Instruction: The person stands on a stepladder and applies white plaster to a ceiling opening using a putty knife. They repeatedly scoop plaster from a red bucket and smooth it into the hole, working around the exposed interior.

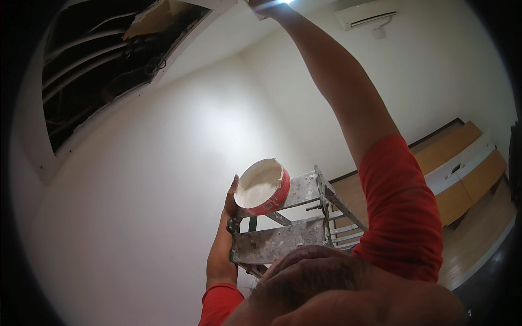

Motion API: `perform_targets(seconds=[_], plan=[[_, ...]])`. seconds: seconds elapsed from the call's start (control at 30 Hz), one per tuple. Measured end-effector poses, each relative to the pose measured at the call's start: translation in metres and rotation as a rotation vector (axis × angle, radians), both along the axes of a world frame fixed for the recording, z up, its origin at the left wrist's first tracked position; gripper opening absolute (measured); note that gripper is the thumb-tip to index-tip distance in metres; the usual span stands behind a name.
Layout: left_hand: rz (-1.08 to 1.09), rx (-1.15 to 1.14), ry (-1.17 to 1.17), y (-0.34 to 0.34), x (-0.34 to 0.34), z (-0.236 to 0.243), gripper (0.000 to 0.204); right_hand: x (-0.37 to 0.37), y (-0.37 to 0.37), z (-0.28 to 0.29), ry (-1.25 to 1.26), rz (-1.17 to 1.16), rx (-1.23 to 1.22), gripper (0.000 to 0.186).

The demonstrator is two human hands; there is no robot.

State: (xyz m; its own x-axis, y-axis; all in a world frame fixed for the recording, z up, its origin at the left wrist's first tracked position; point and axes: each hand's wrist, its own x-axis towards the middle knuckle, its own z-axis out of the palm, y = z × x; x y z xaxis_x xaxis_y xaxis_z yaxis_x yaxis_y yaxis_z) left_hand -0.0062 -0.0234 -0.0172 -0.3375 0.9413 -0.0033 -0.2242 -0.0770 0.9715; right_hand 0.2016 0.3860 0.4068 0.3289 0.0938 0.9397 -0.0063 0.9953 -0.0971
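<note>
Tub [277, 194]: red, round, wide-mouthed; pale paste [261, 186] inside, smears along the rim. Located at the left end of the ladder's farther step [302, 189], covering that end; whether it bore on the step could not be told.

Left hand [231, 200]: grip closed on the tub's left side, thumb up along the wall near the rim, other fingers mostly hidden.

Right hand [263, 7]: raised at the ceiling [204, 51], cut by the upper edge and washed by glare from a lamp [286, 1]; state of the grip, and anything in it, could not be told.

Ladder: metal, two broad steps in view, both spattered. Nearer step [280, 239] below the tub; side rail [348, 206] running off from the farther step's right end.

Obstructions: the person's head [348, 293] hid the ladder's near right corner; the raised right arm [340, 81] crossed the view of the far wall [424, 81].

Surroundings: ceiling opening [98, 81], dark, ragged-edged, left of the right hand, with pale strips, a torn tan piece [155, 20] and a wire loop [156, 66] at its right edge. Air conditioner [371, 13], white, high on the far wall. Unit [459, 165], wood and white, low on the floor [478, 251] at right.
</note>
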Motion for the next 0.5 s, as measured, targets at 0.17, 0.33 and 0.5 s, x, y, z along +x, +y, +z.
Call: perform_targets(seconds=[0.17,0.33,0.5], plan=[[0.1,0.015,0.024,0.006,0.018,0.015,0.074,0.037,-0.021,0.021,-0.008,0.021,-0.01,0.026],[0.122,0.028,0.07,0.009,0.018,0.013,0.074,0.058,-0.053,0.04,-0.019,0.023,0.007,0.026],[0.096,0.047,0.006,0.008,0.031,0.018,0.073,0.065,-0.079,0.052,-0.033,0.027,0.016,0.025]])
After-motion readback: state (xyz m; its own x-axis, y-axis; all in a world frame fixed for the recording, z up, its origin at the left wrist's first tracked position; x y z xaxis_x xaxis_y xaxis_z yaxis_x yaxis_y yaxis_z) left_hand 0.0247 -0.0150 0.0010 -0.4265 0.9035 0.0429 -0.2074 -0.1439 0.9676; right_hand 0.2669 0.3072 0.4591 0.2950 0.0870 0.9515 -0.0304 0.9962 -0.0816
